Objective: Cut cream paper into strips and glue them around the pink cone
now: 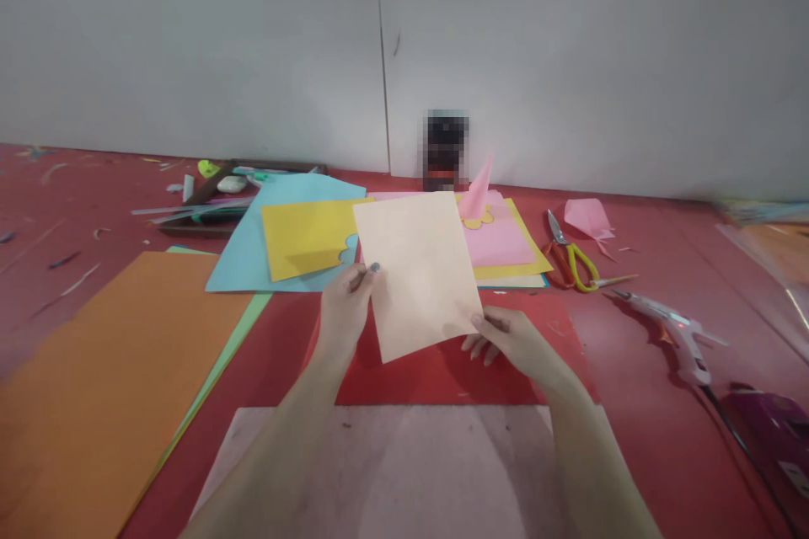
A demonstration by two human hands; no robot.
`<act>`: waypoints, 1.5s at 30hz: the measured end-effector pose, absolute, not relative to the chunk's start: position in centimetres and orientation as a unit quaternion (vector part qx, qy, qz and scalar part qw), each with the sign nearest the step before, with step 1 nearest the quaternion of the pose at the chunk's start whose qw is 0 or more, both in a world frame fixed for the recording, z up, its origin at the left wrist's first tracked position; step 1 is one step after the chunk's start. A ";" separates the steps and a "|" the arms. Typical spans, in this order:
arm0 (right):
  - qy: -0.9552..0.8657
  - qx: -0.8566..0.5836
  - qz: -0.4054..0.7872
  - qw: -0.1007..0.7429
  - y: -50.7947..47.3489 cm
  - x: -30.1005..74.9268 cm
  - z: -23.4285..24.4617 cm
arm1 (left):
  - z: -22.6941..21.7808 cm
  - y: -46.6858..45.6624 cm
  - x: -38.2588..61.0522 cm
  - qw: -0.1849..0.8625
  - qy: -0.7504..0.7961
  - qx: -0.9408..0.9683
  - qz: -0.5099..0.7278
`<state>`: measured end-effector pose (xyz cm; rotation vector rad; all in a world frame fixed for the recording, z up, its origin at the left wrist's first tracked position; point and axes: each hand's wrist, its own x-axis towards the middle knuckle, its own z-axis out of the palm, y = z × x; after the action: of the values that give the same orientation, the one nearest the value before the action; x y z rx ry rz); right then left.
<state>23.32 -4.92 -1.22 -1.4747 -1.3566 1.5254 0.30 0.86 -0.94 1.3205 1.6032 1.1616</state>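
A pale peach sheet of paper [420, 278] is held up at a slight tilt between my two hands. My left hand [343, 307] pinches its left edge; a small round grey thing shows at the thumb tip. At the lower right corner, my right hand [509, 337] grips the sheet with the thumb on top and fingers beneath. Under the sheet lies a red sheet [404, 383]. Behind it are a yellow sheet [303, 240] with a scalloped cut, a light blue sheet [240, 257], and a pink paper cone [477, 194] standing on pink paper [506, 240].
Red-and-yellow-handled scissors [572, 257] and a glue gun [676, 328] lie to the right, near a purple object [768, 429]. Orange sheets [120, 379] spread on the left. A dark tray [208, 223] with supplies sits back left. A pale mat [404, 472] lies in front.
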 end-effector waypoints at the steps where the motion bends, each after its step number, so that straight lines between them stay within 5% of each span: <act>1: -0.516 -0.558 0.572 0.308 -5.0 23.3 -1.1 | -1.0 0.9 0.3 0.383 0.621 0.508 0.457; 7: -0.508 -0.578 0.552 0.322 -4.8 23.3 -1.6 | -0.5 0.8 0.7 0.446 0.587 0.486 0.469; 20: -0.354 -0.574 0.498 0.545 -4.4 23.7 -0.9 | 0.2 0.5 0.5 0.505 0.369 0.599 0.500; 28: -0.341 -0.571 0.594 0.452 -4.6 23.5 -0.9 | 0.4 0.5 1.1 0.517 0.416 0.604 0.442; 36: -0.338 -0.597 0.532 0.496 -4.2 24.0 -2.3 | -0.1 0.4 1.4 0.605 0.523 0.485 0.352; 39: -0.357 -0.607 0.458 0.542 -4.0 24.2 -2.7 | -0.3 0.4 1.3 0.570 0.537 0.527 0.330; 45: -0.451 -0.696 0.107 0.548 -4.9 22.3 -1.3 | -0.7 0.6 1.4 0.514 0.563 0.495 0.417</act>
<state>22.27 -4.94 -1.25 -1.6489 -1.0696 0.2524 1.43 0.55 -0.74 1.1905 1.3535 1.0024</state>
